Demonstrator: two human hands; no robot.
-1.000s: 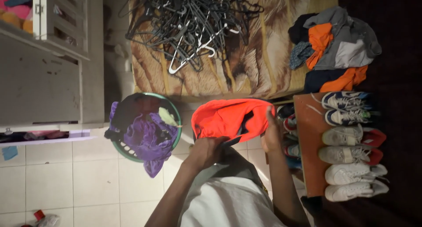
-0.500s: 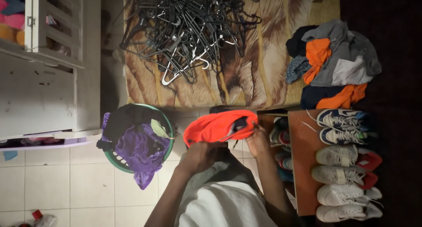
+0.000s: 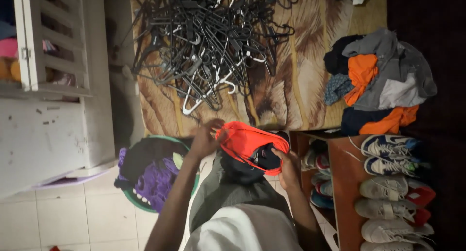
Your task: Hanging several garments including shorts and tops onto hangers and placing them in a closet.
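- Nearest: own lap and white shirt fill the lower centre; face and shoulders out of frame.
- Left hand pinching the upper-left edge of the orange garment, fingers closed on the cloth.
- Right hand gripping the lower-right edge, fingers curled round the fabric; thumb side hidden under it.
- Change from a second ago: garment then spread flat and wide between both hands; now bunched and turned, dark lining showing inside. Reads as a fold or turning-out under way, not finished.
- Garment held above the knees, just in front of the bed edge; kind of garment hard to make out.
- Left, on tiled floor: green basket with purple and dark clothes; rim partly hidden by the left forearm.
- Right: wooden shoe rack with pale sneakers; lower shelves dim, bottom cut off.
- Farther: patterned bed cover carrying a tangled heap of hangers; count impossible.
- Far right: pile of clothes, orange and grey.
- Far left: white cupboard, contents blurred.
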